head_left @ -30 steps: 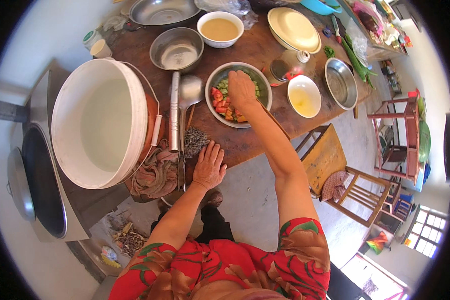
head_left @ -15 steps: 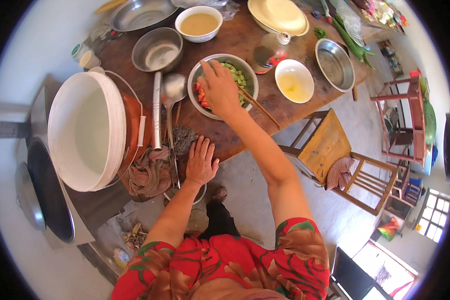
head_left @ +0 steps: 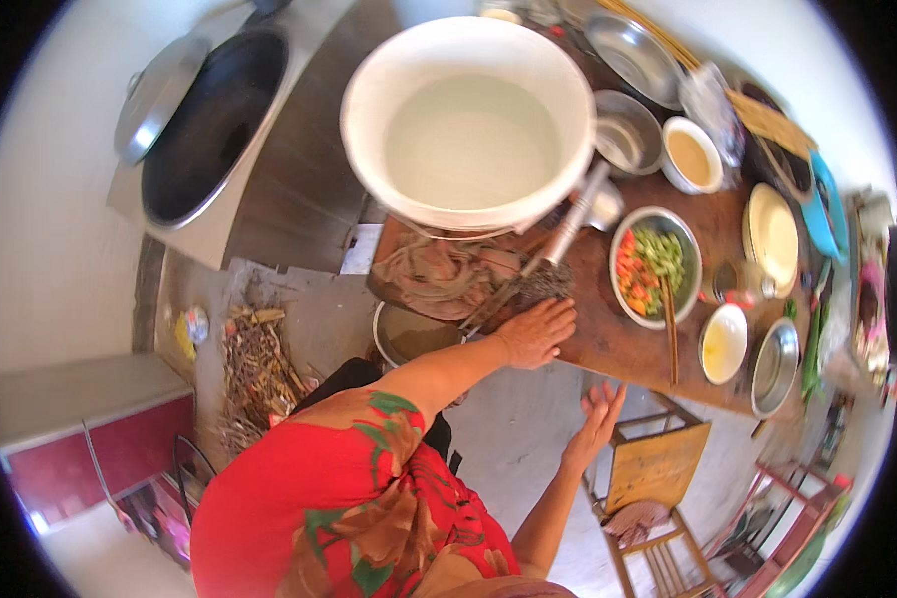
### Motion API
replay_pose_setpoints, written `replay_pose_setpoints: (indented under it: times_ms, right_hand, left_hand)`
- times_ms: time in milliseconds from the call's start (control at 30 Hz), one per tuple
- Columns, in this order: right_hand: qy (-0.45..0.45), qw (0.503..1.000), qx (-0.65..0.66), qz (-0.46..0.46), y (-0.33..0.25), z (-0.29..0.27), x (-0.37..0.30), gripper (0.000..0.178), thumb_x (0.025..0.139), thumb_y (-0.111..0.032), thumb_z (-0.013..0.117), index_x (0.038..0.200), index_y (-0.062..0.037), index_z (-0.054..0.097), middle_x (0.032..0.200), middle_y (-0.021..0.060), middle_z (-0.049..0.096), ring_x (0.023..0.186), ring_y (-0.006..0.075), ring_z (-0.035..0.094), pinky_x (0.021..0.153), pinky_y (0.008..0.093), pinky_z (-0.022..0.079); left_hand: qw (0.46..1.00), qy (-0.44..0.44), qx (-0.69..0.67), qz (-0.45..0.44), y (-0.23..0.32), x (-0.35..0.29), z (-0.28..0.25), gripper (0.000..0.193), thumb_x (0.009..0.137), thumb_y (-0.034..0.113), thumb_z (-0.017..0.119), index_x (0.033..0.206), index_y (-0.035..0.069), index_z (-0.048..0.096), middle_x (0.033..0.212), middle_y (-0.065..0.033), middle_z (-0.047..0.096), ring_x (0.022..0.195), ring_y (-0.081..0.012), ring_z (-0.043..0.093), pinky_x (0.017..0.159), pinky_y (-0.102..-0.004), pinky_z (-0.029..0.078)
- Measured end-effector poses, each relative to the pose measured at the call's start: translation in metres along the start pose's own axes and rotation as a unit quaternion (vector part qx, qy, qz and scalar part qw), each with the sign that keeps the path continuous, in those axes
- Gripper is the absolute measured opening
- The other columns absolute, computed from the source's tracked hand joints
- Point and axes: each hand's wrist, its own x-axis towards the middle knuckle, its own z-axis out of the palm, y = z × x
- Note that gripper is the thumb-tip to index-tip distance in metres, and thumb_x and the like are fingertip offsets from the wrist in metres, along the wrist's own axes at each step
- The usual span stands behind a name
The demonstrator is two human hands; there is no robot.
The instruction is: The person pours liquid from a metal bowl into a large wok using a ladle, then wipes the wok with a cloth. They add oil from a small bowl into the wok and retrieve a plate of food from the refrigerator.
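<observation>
My left hand (head_left: 536, 331) lies flat on the front edge of the wooden table (head_left: 608, 339), fingers spread, touching a dark wire skimmer (head_left: 543, 284). Beside the skimmer lies a metal ladle (head_left: 573, 224). My right hand (head_left: 598, 411) hangs open in the air below the table edge and holds nothing. A metal bowl of chopped red and green vegetables (head_left: 656, 264) stands to the right of my left hand, with chopsticks (head_left: 668, 334) leaning on its near rim. A brown cloth (head_left: 439, 274) lies to the left.
A large white basin (head_left: 468, 120) fills the table's left end. Around it stand an empty metal bowl (head_left: 623, 130), a white bowl of brown liquid (head_left: 693, 154), a bowl of yellow liquid (head_left: 723, 344) and a pale plate (head_left: 772, 234). A wok (head_left: 209, 120) sits at left, a wooden chair (head_left: 658, 468) below.
My right hand has come out of the vegetable bowl and dropped below the table edge, open. The chopsticks now rest on the bowl. My head has turned left; my left hand stays on the table.
</observation>
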Motion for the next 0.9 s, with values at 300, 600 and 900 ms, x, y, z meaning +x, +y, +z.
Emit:
replay_pose_setpoints:
  times_ms: [300,600,900]
  right_hand:
    - [0.033,0.984,0.082,0.156,-0.003,0.036,-0.102,0.066,0.091,-0.052,0.038,0.139,-0.0074,0.027,0.123,0.0173,0.047,0.101,0.0255,0.055,0.077,0.0316,0.049]
    - [0.086,0.959,0.094,0.255,-0.013,0.068,-0.192,0.066,0.091,-0.052,0.04,0.138,-0.0067,0.028,0.125,0.019,0.045,0.104,0.0304,0.053,0.081,0.0361,0.045]
    - [0.027,0.958,0.089,0.27,-0.023,0.104,-0.213,0.064,0.09,-0.048,0.045,0.136,-0.0073,0.03,0.122,0.0179,0.047,0.101,0.0303,0.053,0.078,0.0367,0.046]
  left_hand:
    - [0.995,-0.049,-0.088,-0.005,0.0,-0.021,-0.002,0.059,0.074,0.026,0.061,0.124,-0.001,0.045,0.14,-0.0185,0.031,0.135,-0.0298,0.018,0.109,-0.0421,0.016]
    - [0.966,-0.111,-0.201,0.119,0.009,-0.158,-0.037,0.039,0.069,0.023,0.062,0.102,0.003,0.056,0.118,-0.0186,0.048,0.116,-0.0318,0.042,0.096,-0.0455,0.033]
    - [0.958,-0.035,-0.273,-0.074,-0.063,-0.294,-0.059,0.028,0.075,0.022,0.058,0.1,0.009,0.058,0.1,-0.0119,0.056,0.092,-0.0317,0.057,0.076,-0.0451,0.046]
